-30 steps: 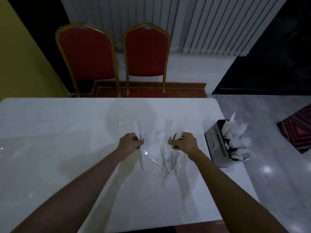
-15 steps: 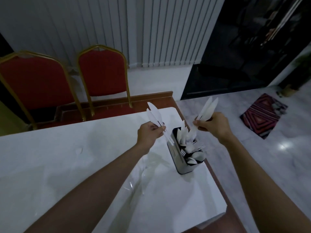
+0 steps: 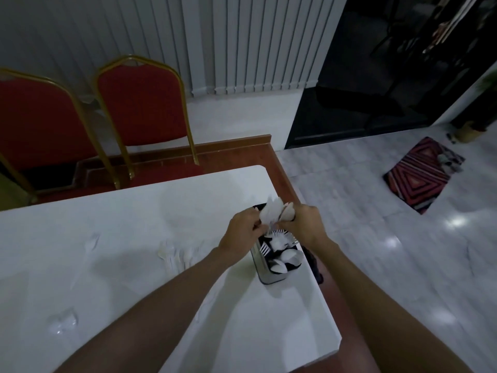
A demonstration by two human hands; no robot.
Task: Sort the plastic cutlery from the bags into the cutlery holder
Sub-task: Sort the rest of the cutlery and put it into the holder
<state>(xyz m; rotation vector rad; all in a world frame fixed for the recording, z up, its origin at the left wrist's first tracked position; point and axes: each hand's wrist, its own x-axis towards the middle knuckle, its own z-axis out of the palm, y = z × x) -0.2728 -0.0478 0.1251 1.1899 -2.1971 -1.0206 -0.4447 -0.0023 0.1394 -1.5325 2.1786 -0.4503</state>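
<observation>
A dark metal cutlery holder (image 3: pixel 266 275) stands near the right edge of the white table (image 3: pixel 134 265), with white plastic forks and spoons in its near compartments. My left hand (image 3: pixel 240 232) and my right hand (image 3: pixel 304 224) meet over the holder's far end. Both pinch a bunch of white plastic knives (image 3: pixel 271 212) whose blades stick up between the hands. Several more white plastic utensils (image 3: pixel 174 255) lie flat on the table to the left of my left forearm.
Clear plastic bags (image 3: pixel 63 321) lie crumpled on the table at the left. Two red chairs with gold frames (image 3: pixel 139 100) stand behind the table. The table's right edge lies just beyond the holder, above a wooden step and a shiny tiled floor with a striped mat (image 3: pixel 419 173).
Both hands lifted knives off the middle of the table, carried them right, and now hold them together over the holder's far end. The view has swung to the right.
</observation>
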